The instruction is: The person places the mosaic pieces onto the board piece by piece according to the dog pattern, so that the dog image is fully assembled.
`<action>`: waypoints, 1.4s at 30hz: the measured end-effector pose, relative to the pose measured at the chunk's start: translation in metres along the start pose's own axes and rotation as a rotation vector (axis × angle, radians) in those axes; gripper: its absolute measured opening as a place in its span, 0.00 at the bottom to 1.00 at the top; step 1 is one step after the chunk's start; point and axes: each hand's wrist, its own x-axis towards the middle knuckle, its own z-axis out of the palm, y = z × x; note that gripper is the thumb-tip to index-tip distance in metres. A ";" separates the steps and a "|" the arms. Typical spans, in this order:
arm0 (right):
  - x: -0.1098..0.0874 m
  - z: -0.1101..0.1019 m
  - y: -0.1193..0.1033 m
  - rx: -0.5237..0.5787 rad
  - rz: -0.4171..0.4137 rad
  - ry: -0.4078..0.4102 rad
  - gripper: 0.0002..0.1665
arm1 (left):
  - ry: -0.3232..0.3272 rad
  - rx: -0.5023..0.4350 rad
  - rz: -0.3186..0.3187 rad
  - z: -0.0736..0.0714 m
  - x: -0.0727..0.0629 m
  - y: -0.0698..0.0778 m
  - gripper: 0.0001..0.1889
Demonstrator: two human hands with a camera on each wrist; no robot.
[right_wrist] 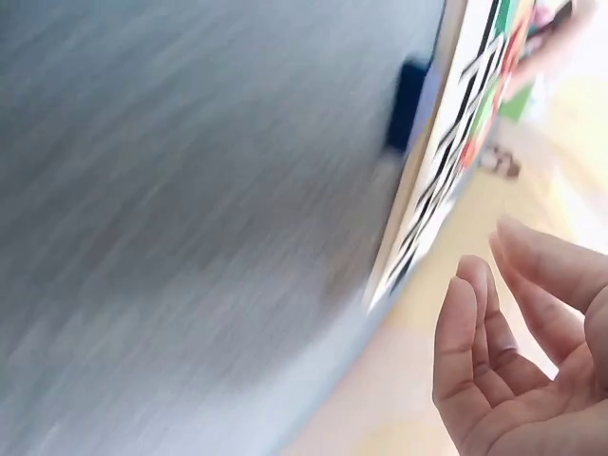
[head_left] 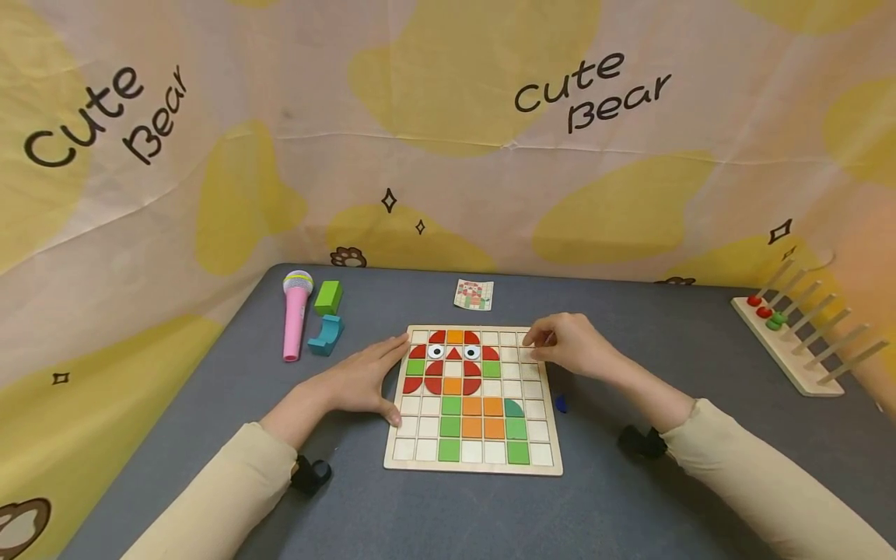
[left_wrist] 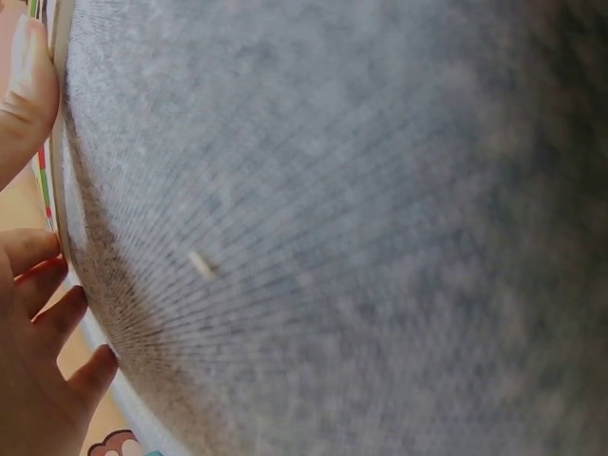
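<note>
A wooden grid board [head_left: 539, 453] lies on the table with red, orange, green and white tiles in its cells. Two eye tiles [head_left: 435, 352] sit near its top, and a teal quarter-round tile [head_left: 513, 407] lower right. My left hand [head_left: 357, 377] rests along the board's left edge, thumb and fingers spread. Over the upper right corner hovers my right hand [head_left: 570, 344], fingers loosely bent; in the right wrist view a gap shows between thumb and fingertips [right_wrist: 459, 299], with nothing in it. A small dark blue piece [head_left: 561, 404] lies beside the board's right edge.
Behind the board lies a small picture card [head_left: 474, 295]. A pink toy microphone [head_left: 295, 319], a green block [head_left: 328, 298] and a teal curved block [head_left: 325, 336] are at the left. A pegged wooden rack [head_left: 791, 350] with red and green beads stands far right.
</note>
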 end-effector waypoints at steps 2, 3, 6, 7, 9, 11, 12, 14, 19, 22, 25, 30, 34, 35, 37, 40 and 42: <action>-0.007 -0.008 0.012 -0.001 0.020 0.006 0.08 | 0.001 0.000 0.003 0.000 0.000 -0.001 0.66; -0.011 -0.013 0.019 -0.004 0.030 0.010 0.08 | 0.001 -0.001 0.003 0.001 0.000 -0.001 0.66; -0.024 -0.025 0.039 -0.013 0.063 0.016 0.09 | 0.001 -0.005 0.005 0.001 0.001 -0.002 0.66; -0.029 -0.030 0.045 -0.018 0.067 0.015 0.09 | 0.001 -0.008 0.005 0.002 0.001 -0.003 0.66; -0.039 -0.038 0.058 -0.023 0.078 0.006 0.10 | 0.001 -0.014 0.004 0.002 0.000 -0.003 0.67; -0.050 -0.046 0.070 -0.027 0.093 -0.014 0.11 | 0.002 -0.015 0.005 0.002 0.000 -0.003 0.67; -0.055 -0.049 0.076 -0.025 0.101 -0.030 0.11 | 0.001 -0.015 0.005 0.002 0.000 -0.003 0.67; -0.066 -0.056 0.087 -0.026 0.116 -0.064 0.12 | 0.002 -0.012 0.005 0.002 0.000 -0.003 0.67; -0.093 -0.072 0.111 -0.003 0.122 -0.153 0.14 | 0.005 -0.010 0.005 0.002 0.001 -0.002 0.67; -0.106 -0.081 0.124 0.070 0.075 -0.208 0.13 | 0.006 -0.013 0.004 0.002 0.000 -0.002 0.67; -0.116 -0.086 0.135 0.142 0.007 -0.268 0.13 | 0.005 -0.017 0.006 0.001 0.000 -0.002 0.66; -0.124 -0.087 0.145 0.171 -0.049 -0.313 0.12 | 0.004 -0.022 0.013 0.000 -0.001 -0.002 0.66; -0.126 -0.084 0.147 0.165 -0.060 -0.334 0.13 | 0.004 -0.020 0.011 0.000 0.000 -0.003 0.67; -0.126 -0.083 0.147 0.160 -0.055 -0.342 0.13 | 0.004 -0.018 0.010 0.001 0.000 -0.003 0.67; -0.126 -0.081 0.146 0.146 -0.041 -0.356 0.13 | 0.002 -0.015 0.007 0.001 0.001 -0.003 0.67; -0.127 -0.079 0.146 0.121 -0.017 -0.365 0.14 | 0.000 -0.014 0.002 0.002 0.001 -0.004 0.66; -0.126 -0.078 0.145 0.109 -0.015 -0.368 0.14 | -0.001 -0.014 0.002 0.002 0.001 -0.003 0.66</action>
